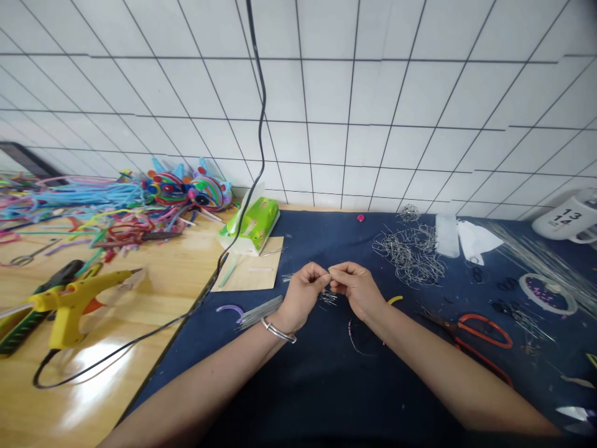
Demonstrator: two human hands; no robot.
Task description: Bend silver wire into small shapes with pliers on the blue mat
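The left hand [304, 291] and right hand [358, 287] pinched a tiny piece [329, 272], too small to identify, between closed fingertips, left of the tangled wires [413, 254].

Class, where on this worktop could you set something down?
The blue cloth is bare beyond the left hand and right hand, between green tissue pack and wire tangle, short of the pink gem; also nearer you, below the beaded strand. Crowded: right, around scissors and round dish; far left, under fuzzy stems.
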